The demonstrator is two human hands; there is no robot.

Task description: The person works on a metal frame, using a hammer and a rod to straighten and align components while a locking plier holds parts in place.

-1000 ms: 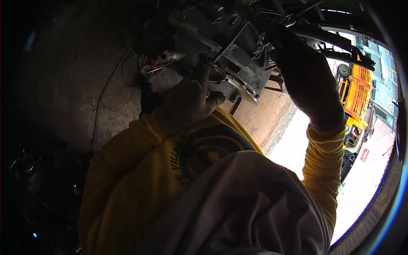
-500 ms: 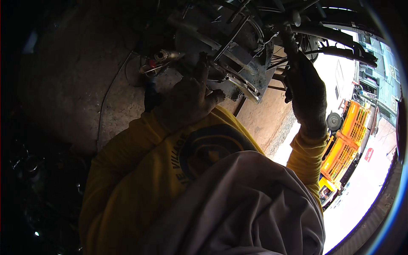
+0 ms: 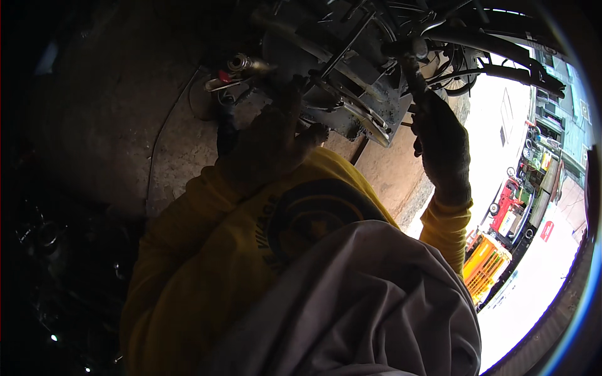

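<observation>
In the head view, my right hand (image 3: 443, 144) is closed round the handle of a hammer (image 3: 412, 62), whose head points up and away over the metalwork. My left hand (image 3: 266, 141) lies at the near left edge of a dark, greasy metal assembly (image 3: 351, 81). Its index finger and thumb are stretched apart against the metal; the other fingers are lost in shadow. Close to the left hand's thumb, a pale curved metal strip (image 3: 370, 122) runs along the assembly's near edge. I cannot make out whether anything is held under the left palm.
A brass-coloured cylindrical fitting (image 3: 248, 64) with a red part lies left of the assembly. A thin cable (image 3: 153, 156) runs over the concrete floor (image 3: 179, 153). Dark bent tubes (image 3: 501, 50) stick out at the upper right. Beyond lies a bright street with a yellow vehicle (image 3: 486, 266).
My right hand and the hammer have shifted a little left, the hammer head lower in view. My left hand stays at the metal. The yellow vehicle has slid downward and a red one shows.
</observation>
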